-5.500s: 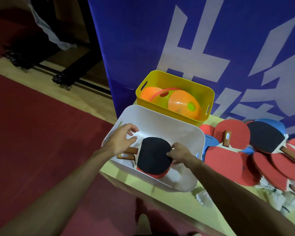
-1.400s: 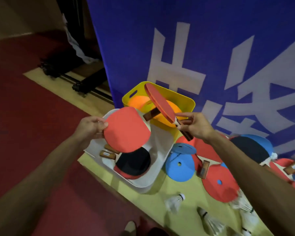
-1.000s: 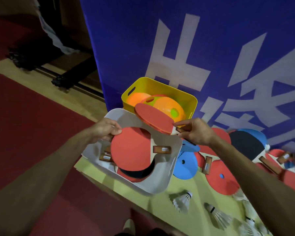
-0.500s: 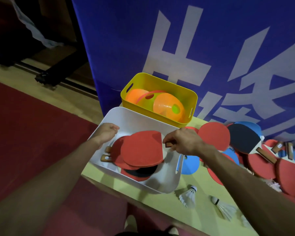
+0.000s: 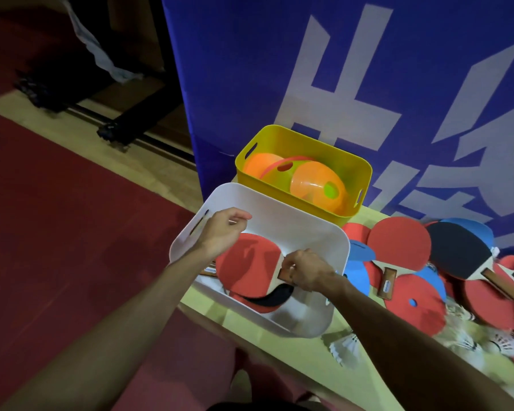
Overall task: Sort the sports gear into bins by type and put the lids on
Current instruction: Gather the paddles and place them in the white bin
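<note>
Red paddle (image 5: 250,265) lies face up on top of a stack in the white bin (image 5: 279,215), which sits at the counter's (image 5: 318,350) near-left corner; a black paddle (image 5: 276,296) shows beneath it. The right hand (image 5: 307,274) has its fingers curled round the red paddle's wooden handle. The left hand (image 5: 223,231) hangs over the bin's left end, fingers loosely curled and holding nothing. Just behind, the yellow bin (image 5: 279,137) holds orange discs (image 5: 312,179). To the right, more paddles (image 5: 398,244) and blue discs (image 5: 358,271) lie heaped on the counter, with shuttlecocks (image 5: 346,345) near its front edge. A blue banner (image 5: 250,69) stands behind.
</note>
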Available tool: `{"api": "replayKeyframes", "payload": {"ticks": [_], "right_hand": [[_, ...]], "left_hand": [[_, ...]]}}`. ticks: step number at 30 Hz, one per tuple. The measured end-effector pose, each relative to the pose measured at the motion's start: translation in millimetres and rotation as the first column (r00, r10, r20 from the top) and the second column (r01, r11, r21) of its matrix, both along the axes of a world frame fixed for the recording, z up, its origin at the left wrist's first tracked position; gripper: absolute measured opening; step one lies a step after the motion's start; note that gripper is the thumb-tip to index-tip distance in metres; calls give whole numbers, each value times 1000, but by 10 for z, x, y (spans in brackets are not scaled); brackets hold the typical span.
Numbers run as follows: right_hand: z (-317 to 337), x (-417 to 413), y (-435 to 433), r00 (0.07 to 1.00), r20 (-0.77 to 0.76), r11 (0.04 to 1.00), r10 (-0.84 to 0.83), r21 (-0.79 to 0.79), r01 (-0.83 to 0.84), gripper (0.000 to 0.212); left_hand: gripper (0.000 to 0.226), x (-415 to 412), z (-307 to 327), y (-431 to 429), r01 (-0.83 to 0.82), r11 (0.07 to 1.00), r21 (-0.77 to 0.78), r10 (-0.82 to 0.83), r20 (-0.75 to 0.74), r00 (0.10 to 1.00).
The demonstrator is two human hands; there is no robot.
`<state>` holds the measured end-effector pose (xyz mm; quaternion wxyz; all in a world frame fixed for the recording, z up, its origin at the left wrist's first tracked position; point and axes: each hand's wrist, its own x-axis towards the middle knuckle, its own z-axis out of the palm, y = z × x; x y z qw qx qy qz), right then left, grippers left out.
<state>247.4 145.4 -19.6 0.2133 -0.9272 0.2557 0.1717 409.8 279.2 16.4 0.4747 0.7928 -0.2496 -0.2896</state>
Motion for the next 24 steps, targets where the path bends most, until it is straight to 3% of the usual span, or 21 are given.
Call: {"api": "replayKeyframes", "payload": {"ticks": [6,12,19,24], "right_hand": [[240,-182,-354,977,198,996,-79,49,71,28],[613,-724,-982,883,426,978,-199,31,206,27],[545,-1723,-1779,775,429,879,-465,118,462,28],[275,-2256,-2157,685,386,784,-618,250,568,29]], "left_hand": [[25,-444,166,-412,72,994,-77,-73,2,997],[22,-1055,403,-1029,194,975,-111,-190,44,981],[24,-1818,296,-1648,330,942,-63,-327,46,944],[24,-2297,47,-2049,370,927,57,-367,-55,929]]}}
